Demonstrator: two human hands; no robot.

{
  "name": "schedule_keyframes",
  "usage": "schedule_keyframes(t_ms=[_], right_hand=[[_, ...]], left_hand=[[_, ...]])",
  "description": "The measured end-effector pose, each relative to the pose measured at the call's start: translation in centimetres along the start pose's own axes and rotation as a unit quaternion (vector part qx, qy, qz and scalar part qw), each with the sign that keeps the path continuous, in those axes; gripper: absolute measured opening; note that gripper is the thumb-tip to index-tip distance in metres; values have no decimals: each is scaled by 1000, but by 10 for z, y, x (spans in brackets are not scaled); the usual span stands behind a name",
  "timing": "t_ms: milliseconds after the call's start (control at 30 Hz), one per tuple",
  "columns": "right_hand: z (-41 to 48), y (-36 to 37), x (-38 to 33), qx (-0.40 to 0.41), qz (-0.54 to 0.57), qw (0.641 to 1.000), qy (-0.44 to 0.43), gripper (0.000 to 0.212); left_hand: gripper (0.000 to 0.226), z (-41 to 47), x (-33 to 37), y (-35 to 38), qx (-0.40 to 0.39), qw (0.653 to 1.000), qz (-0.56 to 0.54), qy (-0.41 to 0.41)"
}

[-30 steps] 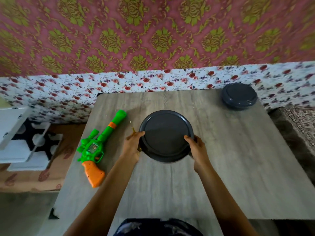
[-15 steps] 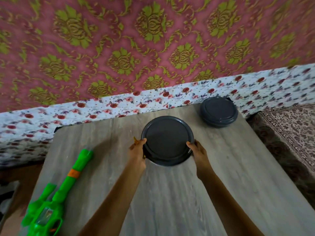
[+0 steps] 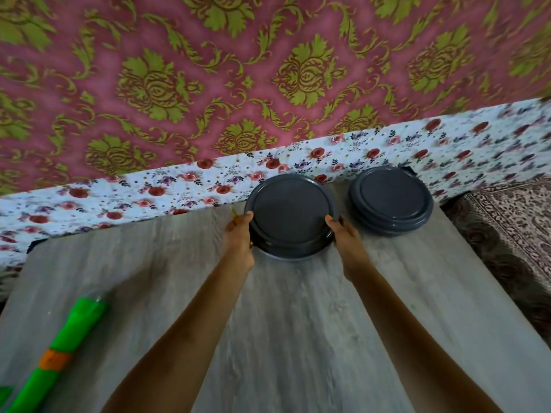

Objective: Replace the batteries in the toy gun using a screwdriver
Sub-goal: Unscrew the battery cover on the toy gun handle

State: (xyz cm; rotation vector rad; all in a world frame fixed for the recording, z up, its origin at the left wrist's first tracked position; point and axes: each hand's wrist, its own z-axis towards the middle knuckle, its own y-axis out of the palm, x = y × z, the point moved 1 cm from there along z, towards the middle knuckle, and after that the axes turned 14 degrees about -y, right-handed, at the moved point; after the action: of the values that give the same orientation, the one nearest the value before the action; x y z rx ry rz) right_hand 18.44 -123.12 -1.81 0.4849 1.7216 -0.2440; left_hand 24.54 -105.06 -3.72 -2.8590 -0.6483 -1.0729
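Observation:
Both my hands hold a round dark grey lidded container [image 3: 290, 216] near the far edge of the wooden table [image 3: 298, 323]. My left hand [image 3: 238, 238] grips its left rim, and a thin yellow tool tip [image 3: 234, 212], partly hidden, pokes out above the fingers. My right hand [image 3: 346, 236] grips the right rim. The green toy gun [image 3: 59, 350] with an orange band lies at the lower left, cut off by the frame edge; only its barrel shows.
A second dark grey lidded container [image 3: 390, 201] sits just right of the held one at the table's far right corner. A floral cloth [image 3: 149, 192] runs behind the table below patterned wallpaper. A patterned carpet [image 3: 512, 222] lies to the right.
Both hands have moved the grey container away from me toward the table's far edge, close beside the second container. The view shifted, leaving the toy gun mostly out of frame.

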Motion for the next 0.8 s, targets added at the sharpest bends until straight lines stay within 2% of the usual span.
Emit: schedule_keyframes(t_ms=[200, 367, 467, 600, 667, 800], right_hand=[[-27, -22, 0, -35, -17, 999, -12, 61], [-64, -32, 2, -21, -6, 999, -37, 50], [-87, -36, 5, -26, -34, 997, -69, 46], [-142, -28, 22, -60, -71, 989, -112, 41], [-166, -22, 38, -98, -118, 977, -148, 41], [-197, -16, 66, -184, -207, 935, -224, 46]], left_hand=[[16, -31, -19, -24, 36, 999, -19, 19], [17, -65, -38, -59, 22, 996, -26, 83], [9, -82, -57, -69, 39, 993, 23, 111], [15, -110, -89, -108, 50, 974, 135, 173], [19, -116, -103, -128, 55, 962, 186, 192], [8, -119, -125, -160, 35, 935, 254, 243]])
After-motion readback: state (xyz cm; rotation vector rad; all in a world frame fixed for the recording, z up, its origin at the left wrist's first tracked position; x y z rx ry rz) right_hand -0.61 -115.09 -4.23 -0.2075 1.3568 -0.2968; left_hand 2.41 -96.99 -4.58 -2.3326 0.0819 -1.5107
